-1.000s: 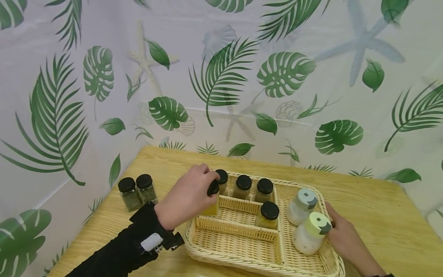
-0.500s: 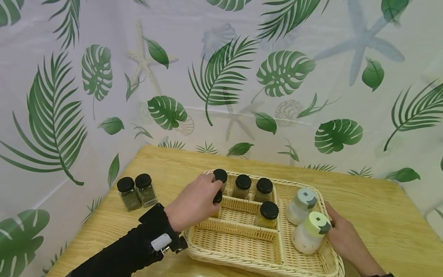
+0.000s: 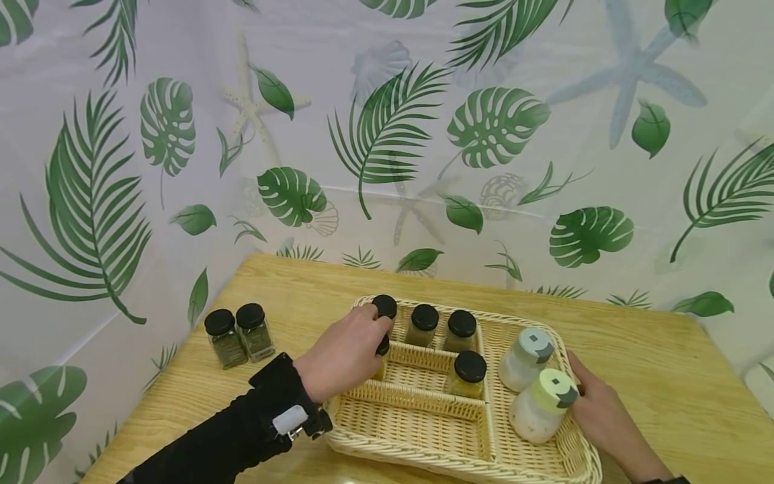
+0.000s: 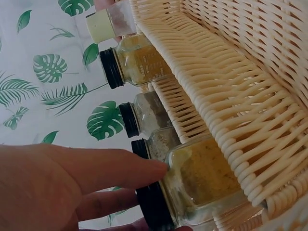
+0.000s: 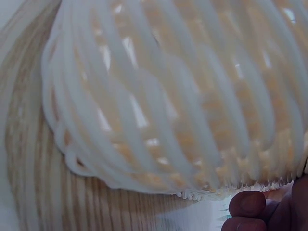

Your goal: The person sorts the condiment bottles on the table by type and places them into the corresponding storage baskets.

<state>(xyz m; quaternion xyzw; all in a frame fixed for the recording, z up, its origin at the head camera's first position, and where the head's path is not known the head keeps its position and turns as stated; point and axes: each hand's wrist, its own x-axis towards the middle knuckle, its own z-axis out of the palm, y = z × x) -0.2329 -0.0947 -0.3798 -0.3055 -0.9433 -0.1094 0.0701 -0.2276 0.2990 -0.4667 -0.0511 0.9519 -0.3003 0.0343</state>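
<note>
My left hand (image 3: 347, 353) is over the left end of a wicker basket (image 3: 417, 457), pinching a glass spice jar by its black lid. In the left wrist view this spice jar (image 4: 204, 173) holds yellow-brown contents and sits against the woven divider (image 4: 207, 106); thumb and fingers lie on either side of its neck. In the head view my hand hides most of it. A second yellow spice jar (image 3: 467, 380) stands at the right end of the same middle compartment. On the basket's right rim, my right hand (image 3: 605, 407) grips the wicker; its curled fingertips show in the right wrist view.
Several black-lidded jars (image 3: 423, 326) stand in the back compartment. A blue-capped shaker (image 3: 525, 359) and a yellow-green-capped shaker (image 3: 542, 407) occupy the right compartment. Two dark herb jars (image 3: 238, 336) stand left of the basket on the wooden table (image 3: 302, 282).
My left hand has moved right and slightly down, carrying the yellow spice jar lower into the left end of the middle compartment. My right hand keeps its grip on the basket rim.
</note>
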